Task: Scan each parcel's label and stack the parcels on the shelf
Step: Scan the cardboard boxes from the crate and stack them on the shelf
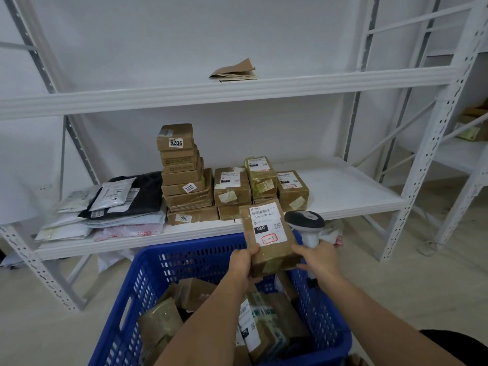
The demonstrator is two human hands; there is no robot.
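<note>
**Over the blue crate: getting a clean scan before it goes on the shelf**

Above the blue crate (148,281) the parcel (269,241) is held up with its label (268,224) facing the camera. The left hand (241,265) has thumb and fingers curled round the lower left corner. The right hand (320,257) is doing double duty: fingers wrapped on the handle of the scanner (306,224), thumb and fingertips touching the parcel's lower right edge.

Looks to me like the scan step, not the stacking yet. The scanner head sits just beside the box and isn't pointed at the barcode, so I'd let the left hand take the full weight, free the right and swing the scanner round to face the label square on. Keep thumbs off the barcode strip at the top.

After that, the middle shelf (343,186) has bare board right of the small box stacks (261,180). The tall stack (182,165) already looks wobbly, so I'd skip that one. Plenty more parcels still in the crate.
</note>
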